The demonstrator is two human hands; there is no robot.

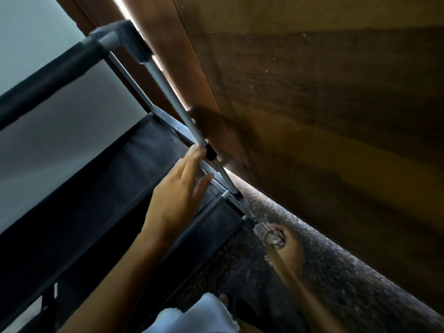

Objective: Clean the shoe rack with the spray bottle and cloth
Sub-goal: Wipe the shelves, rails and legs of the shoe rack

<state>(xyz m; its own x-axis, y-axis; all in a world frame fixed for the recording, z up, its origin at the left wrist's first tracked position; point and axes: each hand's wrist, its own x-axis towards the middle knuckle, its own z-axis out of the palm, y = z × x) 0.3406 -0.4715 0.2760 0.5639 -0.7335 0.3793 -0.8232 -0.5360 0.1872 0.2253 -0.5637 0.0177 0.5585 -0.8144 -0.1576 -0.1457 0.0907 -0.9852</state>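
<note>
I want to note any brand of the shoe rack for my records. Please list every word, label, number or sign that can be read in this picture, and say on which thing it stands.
None: no text can be read anywhere in the picture.
The shoe rack, its dark fabric shelf, the wooden door and the cloth in the right hand show no print. The cloth has only dark stripes.

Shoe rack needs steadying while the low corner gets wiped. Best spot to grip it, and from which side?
Probably the bare metal upright between the joints, approached from the open front, where the left hand already is. It is a thin round tube that fingers can wrap; the wooden panel blocks the far side. The right hand keeps the cloth low.
</note>
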